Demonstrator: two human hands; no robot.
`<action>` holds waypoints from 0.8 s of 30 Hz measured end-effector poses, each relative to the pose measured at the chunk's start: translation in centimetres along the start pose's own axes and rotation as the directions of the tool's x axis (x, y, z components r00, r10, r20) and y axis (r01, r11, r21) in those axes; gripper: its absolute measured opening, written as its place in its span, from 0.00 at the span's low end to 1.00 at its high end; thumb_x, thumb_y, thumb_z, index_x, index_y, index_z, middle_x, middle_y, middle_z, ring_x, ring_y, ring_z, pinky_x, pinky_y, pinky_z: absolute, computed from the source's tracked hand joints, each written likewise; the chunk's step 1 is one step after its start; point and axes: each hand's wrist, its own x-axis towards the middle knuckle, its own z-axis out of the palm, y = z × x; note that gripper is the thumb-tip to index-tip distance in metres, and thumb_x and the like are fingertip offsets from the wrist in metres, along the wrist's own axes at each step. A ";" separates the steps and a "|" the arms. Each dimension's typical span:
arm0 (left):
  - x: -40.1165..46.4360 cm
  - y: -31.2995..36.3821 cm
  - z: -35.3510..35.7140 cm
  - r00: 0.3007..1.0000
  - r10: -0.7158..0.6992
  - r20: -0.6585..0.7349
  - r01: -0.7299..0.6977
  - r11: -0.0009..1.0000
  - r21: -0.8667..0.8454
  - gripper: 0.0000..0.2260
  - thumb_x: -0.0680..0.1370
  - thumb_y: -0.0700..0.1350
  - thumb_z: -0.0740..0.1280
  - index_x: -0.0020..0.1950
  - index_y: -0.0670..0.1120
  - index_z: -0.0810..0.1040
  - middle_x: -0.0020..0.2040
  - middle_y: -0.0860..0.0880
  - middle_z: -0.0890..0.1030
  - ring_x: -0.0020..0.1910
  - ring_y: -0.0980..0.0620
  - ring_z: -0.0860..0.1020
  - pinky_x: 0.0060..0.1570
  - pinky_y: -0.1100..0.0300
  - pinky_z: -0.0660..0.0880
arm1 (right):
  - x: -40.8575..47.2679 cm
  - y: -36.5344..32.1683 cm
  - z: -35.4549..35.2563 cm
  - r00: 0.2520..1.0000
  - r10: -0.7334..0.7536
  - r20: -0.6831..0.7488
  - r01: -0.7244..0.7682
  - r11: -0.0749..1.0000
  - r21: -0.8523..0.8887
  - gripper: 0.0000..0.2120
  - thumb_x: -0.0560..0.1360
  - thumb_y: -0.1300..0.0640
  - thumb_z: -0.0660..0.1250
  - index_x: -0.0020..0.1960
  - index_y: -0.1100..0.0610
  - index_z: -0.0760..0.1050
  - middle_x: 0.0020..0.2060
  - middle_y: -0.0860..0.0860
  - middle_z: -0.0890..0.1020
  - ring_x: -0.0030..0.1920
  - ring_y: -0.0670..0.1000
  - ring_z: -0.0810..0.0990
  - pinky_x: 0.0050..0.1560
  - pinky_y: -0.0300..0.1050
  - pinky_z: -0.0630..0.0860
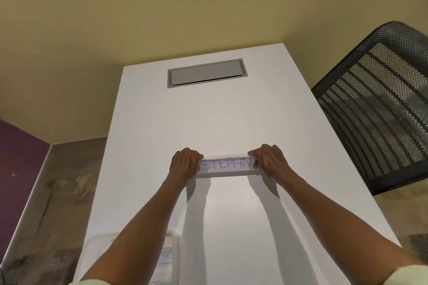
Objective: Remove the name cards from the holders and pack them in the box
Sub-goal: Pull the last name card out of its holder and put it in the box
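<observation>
A clear name card holder (228, 174) stands on the white table (208, 118), with a white card (227, 165) inside it lettered "STEPHN" in blue. My left hand (184, 164) grips the holder's left end and my right hand (266, 161) grips its right end. Both arms reach out over the table. At the near left corner sits a translucent plastic box (174, 250), partly hidden by my left forearm. In the box lies a card with blue letters (165, 258).
A grey cable hatch (206, 73) is set into the table's far end. A black mesh office chair (379, 109) stands to the right of the table. Concrete floor and a purple wall lie to the left.
</observation>
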 end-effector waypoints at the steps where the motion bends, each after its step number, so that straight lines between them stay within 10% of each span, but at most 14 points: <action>1: -0.4 0.1 -0.5 1.000 0.001 0.002 -0.001 1.000 0.016 0.13 0.76 0.40 0.62 0.58 0.46 0.81 0.54 0.45 0.83 0.54 0.43 0.77 0.52 0.56 0.71 | -0.2 -0.3 -0.6 1.000 0.004 -0.015 -0.004 1.000 0.014 0.06 0.67 0.64 0.69 0.41 0.54 0.78 0.35 0.53 0.83 0.40 0.58 0.78 0.39 0.44 0.58; 10: -4.6 0.5 -5.6 0.993 0.051 -0.108 -0.040 0.994 0.101 0.15 0.76 0.38 0.62 0.59 0.49 0.81 0.53 0.48 0.84 0.53 0.43 0.78 0.50 0.57 0.72 | -2.7 -2.7 -5.3 0.995 -0.038 -0.090 0.040 0.999 0.022 0.11 0.67 0.65 0.68 0.48 0.56 0.80 0.37 0.52 0.86 0.42 0.60 0.78 0.39 0.46 0.67; 14: -7.2 0.5 -7.6 0.965 0.113 -0.238 -0.084 0.988 0.129 0.12 0.64 0.31 0.75 0.44 0.44 0.86 0.36 0.45 0.85 0.35 0.42 0.81 0.34 0.59 0.76 | -4.5 -4.3 -7.4 0.972 -0.121 -0.200 0.114 0.992 -0.048 0.14 0.56 0.69 0.76 0.40 0.59 0.80 0.27 0.53 0.81 0.28 0.57 0.68 0.31 0.42 0.63; 24: -11.8 -0.4 -10.3 0.979 -0.016 -0.204 0.030 0.997 0.069 0.17 0.76 0.39 0.66 0.64 0.50 0.79 0.57 0.47 0.82 0.58 0.45 0.77 0.52 0.57 0.72 | -8.0 -8.1 -10.5 0.982 -0.087 -0.170 0.072 0.993 -0.093 0.10 0.70 0.61 0.66 0.51 0.57 0.79 0.41 0.56 0.83 0.46 0.60 0.77 0.42 0.47 0.68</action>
